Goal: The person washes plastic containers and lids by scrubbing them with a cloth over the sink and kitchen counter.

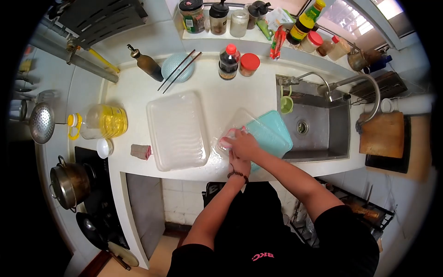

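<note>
Pink-edged cloth under both hands

I see what looks like one pink-edged cloth (225, 140) on the wet counter (131, 108), left of one turquoise tray (277, 127). I judge it light, limp and slippery, best pinched by a bunched edge. My right hand (246, 145) presses over it; the left hand (238, 163) sits just beneath. Whether either is clenched, I cannot tell. Also counted: one frosted tray (177, 129), two chopsticks (176, 70).
</note>
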The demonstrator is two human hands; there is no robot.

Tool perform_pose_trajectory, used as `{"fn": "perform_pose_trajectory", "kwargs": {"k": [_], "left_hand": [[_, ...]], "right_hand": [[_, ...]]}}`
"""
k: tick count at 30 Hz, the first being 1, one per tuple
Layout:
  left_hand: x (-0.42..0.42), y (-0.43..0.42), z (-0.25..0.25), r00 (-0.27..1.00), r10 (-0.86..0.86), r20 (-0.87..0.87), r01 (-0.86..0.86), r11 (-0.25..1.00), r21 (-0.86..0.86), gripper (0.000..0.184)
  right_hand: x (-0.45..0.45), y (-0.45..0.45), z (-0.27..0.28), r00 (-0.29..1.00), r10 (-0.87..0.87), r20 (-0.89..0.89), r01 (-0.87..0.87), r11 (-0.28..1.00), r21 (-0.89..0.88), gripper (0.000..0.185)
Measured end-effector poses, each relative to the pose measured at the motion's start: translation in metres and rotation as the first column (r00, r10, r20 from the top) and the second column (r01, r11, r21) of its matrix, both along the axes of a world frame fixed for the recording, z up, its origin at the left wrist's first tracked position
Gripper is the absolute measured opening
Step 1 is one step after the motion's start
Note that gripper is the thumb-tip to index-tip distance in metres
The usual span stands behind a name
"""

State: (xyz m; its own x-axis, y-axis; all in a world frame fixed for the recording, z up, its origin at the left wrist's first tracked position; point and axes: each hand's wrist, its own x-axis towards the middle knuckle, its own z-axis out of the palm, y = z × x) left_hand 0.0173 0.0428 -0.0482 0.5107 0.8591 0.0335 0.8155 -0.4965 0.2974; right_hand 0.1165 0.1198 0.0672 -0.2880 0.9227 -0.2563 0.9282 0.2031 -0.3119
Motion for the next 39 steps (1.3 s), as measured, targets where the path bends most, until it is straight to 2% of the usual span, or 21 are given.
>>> {"fn": "perform_pose_trajectory", "kwargs": {"k": [1, 2, 3, 5, 6, 7, 9, 11, 12, 14, 18, 19, 22, 29, 31, 32, 34, 35, 38, 39], "left_hand": [[0.000, 0.010, 0.048, 0.985, -0.073, -0.159, 0.047, 0.986, -0.161, 0.049], [-0.003, 0.013, 0.075, 0.937, -0.170, -0.305, 0.065, 0.943, -0.326, 0.049], [-0.005, 0.013, 0.073, 0.937, -0.167, -0.305, 0.062, 0.944, -0.325, 0.049], [-0.006, 0.009, 0.060, 0.980, -0.143, -0.137, 0.107, 0.964, -0.243, 0.048], [-0.007, 0.007, 0.054, 0.980, -0.147, -0.135, 0.110, 0.963, -0.245, 0.048], [-0.006, 0.005, 0.048, 0.985, -0.137, -0.101, 0.117, 0.976, -0.183, 0.052], [-0.004, 0.007, 0.049, 0.989, -0.129, -0.066, 0.121, 0.986, -0.119, 0.055], [-0.002, 0.014, 0.072, 0.959, -0.205, -0.196, 0.139, 0.942, -0.304, 0.048], [-0.003, 0.012, 0.075, 0.957, -0.217, -0.194, 0.151, 0.940, -0.305, 0.048], [-0.004, 0.013, 0.076, 0.970, -0.190, -0.155, 0.137, 0.944, -0.299, 0.048], [-0.003, 0.007, 0.045, 0.979, -0.150, -0.137, 0.121, 0.973, -0.198, 0.059], [-0.004, 0.007, 0.047, 0.976, -0.162, -0.148, 0.131, 0.971, -0.198, 0.061], [-0.007, 0.007, 0.052, 0.972, -0.177, -0.153, 0.143, 0.967, -0.211, 0.062], [-0.007, 0.007, 0.047, 0.970, -0.169, -0.172, 0.139, 0.975, -0.174, 0.059], [-0.004, 0.010, 0.052, 0.972, -0.171, -0.164, 0.136, 0.969, -0.204, 0.057], [-0.006, 0.009, 0.054, 0.970, -0.178, -0.164, 0.136, 0.961, -0.241, 0.056], [-0.006, 0.007, 0.056, 0.967, -0.182, -0.177, 0.139, 0.963, -0.231, 0.054], [-0.005, 0.007, 0.057, 0.965, -0.180, -0.189, 0.138, 0.966, -0.219, 0.052], [-0.003, 0.006, 0.058, 0.973, -0.180, -0.146, 0.146, 0.965, -0.216, 0.050], [-0.002, 0.006, 0.062, 0.973, -0.182, -0.143, 0.148, 0.964, -0.219, 0.050]], "right_hand": [[0.011, 0.000, -0.004, 0.989, -0.093, 0.112, 0.095, 0.995, -0.013, 0.052], [0.027, 0.003, -0.006, 0.971, -0.192, 0.144, 0.200, 0.979, -0.041, 0.053], [0.044, 0.008, -0.009, 0.941, -0.287, 0.178, 0.302, 0.951, -0.061, 0.055], [0.072, -0.004, -0.013, 0.934, -0.330, 0.140, 0.337, 0.941, -0.032, 0.056], [0.078, -0.008, -0.010, 0.923, -0.371, 0.099, 0.373, 0.928, -0.005, 0.057], [0.078, -0.012, -0.005, 0.911, -0.394, 0.125, 0.403, 0.913, -0.058, 0.058], [0.070, -0.022, -0.014, 0.924, -0.359, 0.135, 0.370, 0.926, -0.070, 0.060], [0.054, -0.029, -0.010, 0.936, -0.315, 0.153, 0.337, 0.930, -0.148, 0.067], [0.052, -0.036, -0.008, 0.932, -0.327, 0.156, 0.349, 0.925, -0.149, 0.067], [0.055, -0.042, -0.007, 0.984, -0.134, 0.116, 0.136, 0.991, -0.017, 0.057], [0.077, -0.027, 0.004, 0.954, -0.272, 0.126, 0.286, 0.952, -0.113, 0.052], [0.070, -0.032, 0.001, 0.960, -0.266, 0.085, 0.268, 0.964, -0.003, 0.051], [0.060, -0.033, 0.008, 0.933, -0.351, 0.079, 0.353, 0.935, -0.016, 0.053], [0.055, -0.028, -0.012, 0.925, -0.369, 0.088, 0.367, 0.929, 0.041, 0.058], [0.048, -0.039, -0.009, 0.969, -0.228, 0.097, 0.217, 0.970, 0.110, 0.062], [0.052, -0.037, -0.008, 0.969, -0.229, 0.096, 0.219, 0.970, 0.107, 0.062], [0.066, -0.029, -0.009, 0.972, -0.174, 0.159, 0.179, 0.984, -0.014, 0.060], [0.067, -0.028, -0.010, 0.971, -0.173, 0.163, 0.178, 0.984, -0.014, 0.060], [0.073, -0.024, -0.018, 0.914, -0.375, 0.155, 0.373, 0.927, 0.043, 0.060], [0.066, -0.029, -0.020, 0.913, -0.376, 0.158, 0.374, 0.926, 0.040, 0.060]]}}
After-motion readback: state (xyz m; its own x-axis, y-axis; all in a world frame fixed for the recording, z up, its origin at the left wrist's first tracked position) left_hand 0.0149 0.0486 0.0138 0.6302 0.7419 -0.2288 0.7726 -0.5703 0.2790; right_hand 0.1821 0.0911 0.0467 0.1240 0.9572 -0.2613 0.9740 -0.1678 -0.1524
